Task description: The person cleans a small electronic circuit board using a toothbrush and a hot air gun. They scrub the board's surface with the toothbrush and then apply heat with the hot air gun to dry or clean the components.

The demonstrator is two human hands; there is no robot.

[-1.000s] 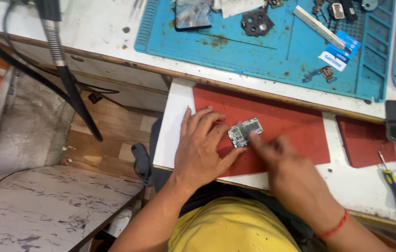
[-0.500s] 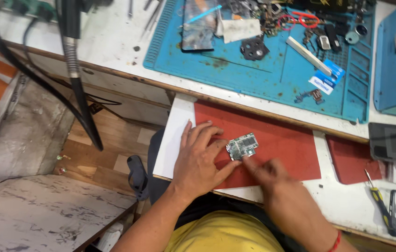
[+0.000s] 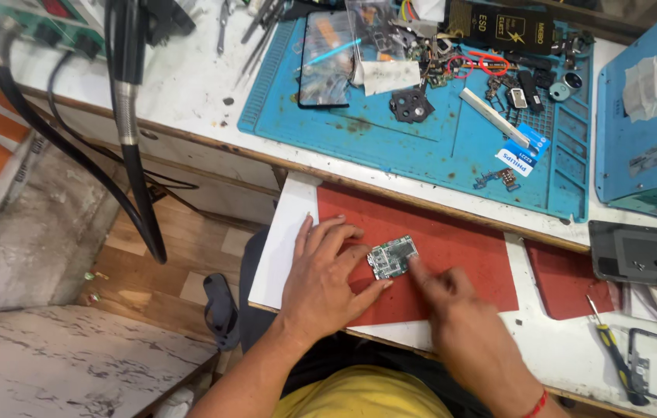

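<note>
A small phone circuit board (image 3: 392, 257) lies on a red mat (image 3: 460, 240) on a pull-out white shelf. My left hand (image 3: 325, 275) rests flat on the mat, its thumb and forefinger touching the board's left edge. My right hand (image 3: 456, 310) comes in from the lower right, with a fingertip pressed against the board's right edge. Neither hand lifts the board; it stays flat on the mat.
A blue work mat (image 3: 452, 139) behind holds a dark phone (image 3: 327, 58), a black camera frame (image 3: 410, 104), tools and small parts. A blue machine (image 3: 646, 116) stands at right. A phone back (image 3: 642, 254), a screwdriver (image 3: 613, 356) and a thick black hose (image 3: 131, 131) are nearby.
The view has shifted so the bench sits lower in frame. My right hand, blurred before, has settled against the board's right edge. My left hand stays on the mat.
</note>
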